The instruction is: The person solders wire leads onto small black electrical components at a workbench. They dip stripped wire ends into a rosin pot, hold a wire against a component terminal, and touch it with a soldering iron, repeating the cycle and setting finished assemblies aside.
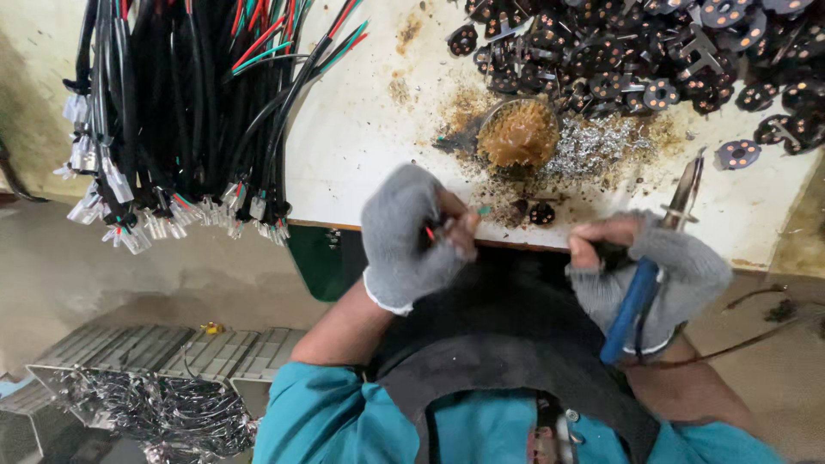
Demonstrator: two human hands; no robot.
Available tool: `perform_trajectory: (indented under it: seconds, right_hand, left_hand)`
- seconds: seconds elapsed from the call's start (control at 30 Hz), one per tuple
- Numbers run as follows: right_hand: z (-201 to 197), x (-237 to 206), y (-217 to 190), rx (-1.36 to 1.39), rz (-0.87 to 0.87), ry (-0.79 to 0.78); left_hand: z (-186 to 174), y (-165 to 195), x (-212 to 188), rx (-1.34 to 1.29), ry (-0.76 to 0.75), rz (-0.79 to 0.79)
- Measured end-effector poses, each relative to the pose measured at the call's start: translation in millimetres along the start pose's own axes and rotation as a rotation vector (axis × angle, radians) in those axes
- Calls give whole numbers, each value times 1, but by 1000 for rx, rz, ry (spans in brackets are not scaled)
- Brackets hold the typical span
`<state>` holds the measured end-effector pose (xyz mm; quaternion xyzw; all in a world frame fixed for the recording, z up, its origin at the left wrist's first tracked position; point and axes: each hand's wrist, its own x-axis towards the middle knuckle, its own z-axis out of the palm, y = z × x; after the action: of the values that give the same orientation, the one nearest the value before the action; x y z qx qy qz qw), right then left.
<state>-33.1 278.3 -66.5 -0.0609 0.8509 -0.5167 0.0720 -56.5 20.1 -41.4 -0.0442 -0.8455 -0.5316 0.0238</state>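
My left hand (408, 236), in a grey fingerless glove, is closed around thin wires with red and green ends (477, 211) that poke out past my fingers. My right hand (640, 258), also gloved in grey, grips a soldering iron with a blue handle (632, 301); its metal tip (687, 185) points up over the table. Between the hands, near the table's front edge, sits a small black round part (541, 212). Just beyond it stands a small tin of brown flux (518, 133).
A white stained table (361, 129) carries a heap of black round parts (653, 51) at the back right and solder scraps (593, 146). A thick bundle of black cables with white connectors (172, 112) hangs at left. Trays of wire pieces (146, 387) stand on the floor.
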Motion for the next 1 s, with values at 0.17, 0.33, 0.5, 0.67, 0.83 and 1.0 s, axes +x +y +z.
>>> perform_trajectory:
  seconds: [0.17, 0.33, 0.5, 0.67, 0.83, 1.0]
  right_hand:
    - [6, 29, -5, -135, -178, 45]
    - [2, 40, -16, -278, -90, -31]
    - [4, 43, -19, -251, -136, -40]
    - [10, 42, -18, -192, -249, -10]
    - [13, 35, -17, -246, -351, 0]
    - [16, 30, -16, -327, -457, 30]
  left_hand:
    - [0, -12, 28, 88, 73, -90]
    - [4, -11, 36, 110, 69, -144]
    - [6, -12, 36, 148, 54, -108]
    - [8, -13, 32, 126, 88, -52]
    - [6, -12, 24, 115, 127, -21]
    - [0, -1, 8, 138, 41, -11]
